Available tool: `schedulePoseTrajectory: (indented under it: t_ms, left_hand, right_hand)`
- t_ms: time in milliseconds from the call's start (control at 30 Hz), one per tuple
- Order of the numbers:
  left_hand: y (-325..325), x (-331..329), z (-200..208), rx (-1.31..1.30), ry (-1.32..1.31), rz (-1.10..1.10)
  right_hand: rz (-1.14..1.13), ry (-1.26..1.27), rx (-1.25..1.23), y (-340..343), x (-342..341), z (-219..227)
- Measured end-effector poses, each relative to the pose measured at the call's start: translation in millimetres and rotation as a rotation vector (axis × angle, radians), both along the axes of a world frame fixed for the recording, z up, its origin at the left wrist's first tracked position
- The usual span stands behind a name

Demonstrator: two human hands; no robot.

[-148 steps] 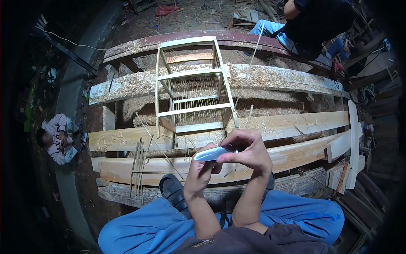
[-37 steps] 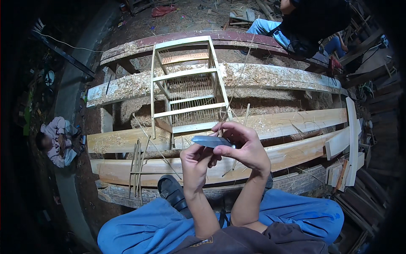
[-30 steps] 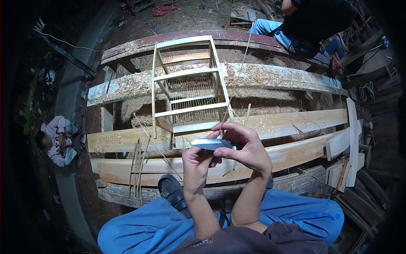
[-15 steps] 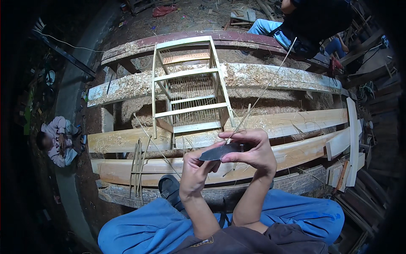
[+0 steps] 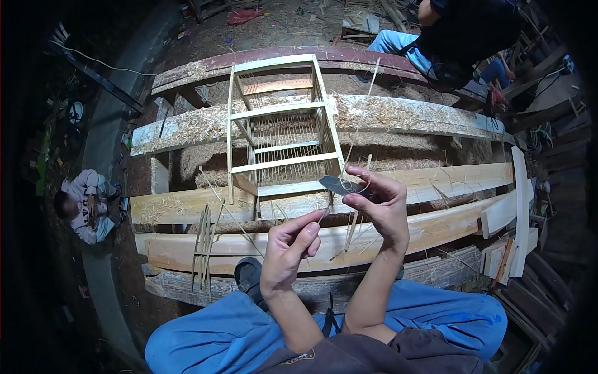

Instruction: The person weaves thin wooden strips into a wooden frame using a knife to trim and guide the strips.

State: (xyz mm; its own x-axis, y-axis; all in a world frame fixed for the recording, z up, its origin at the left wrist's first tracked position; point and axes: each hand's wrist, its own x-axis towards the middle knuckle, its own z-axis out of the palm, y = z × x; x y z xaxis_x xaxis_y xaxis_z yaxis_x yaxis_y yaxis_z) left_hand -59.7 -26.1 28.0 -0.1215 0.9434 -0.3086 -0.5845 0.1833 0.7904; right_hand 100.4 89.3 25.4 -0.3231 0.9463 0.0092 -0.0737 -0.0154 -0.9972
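Head view: the right hand [image 5: 380, 209] is closed around a knife [image 5: 336, 184], the grey blade pointing left, level. The left hand [image 5: 288, 249] pinches the lower end of a thin bamboo strip [image 5: 355, 140], which rises past the blade toward the upper right. The hands are near each other, not touching. Behind them a pale wooden cage frame [image 5: 280, 124] stands on shaving-covered planks [image 5: 187, 209]. Loose bamboo sticks [image 5: 202, 240] lie at left.

No pkgs, labels, signs or screens anywhere in view.
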Motion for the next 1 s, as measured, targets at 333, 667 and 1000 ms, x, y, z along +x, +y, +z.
schedulePoseTrajectory:
  t_ms: [333,667,1000]
  left_hand:
    - [-5,-13,-14,-0.017,-0.065,-0.02]
    - [-10,-30,-42,-0.099,0.003,0.034]
    - [-11,-30,-67,-0.116,0.076,0.08]
  right_hand:
    - [-0.189,-0.005,0.147,6,-13,-10]
    - [-0.165,-0.133,0.064,9,-18,18]
    - [-0.073,0.038,0.076,7,-30,7]
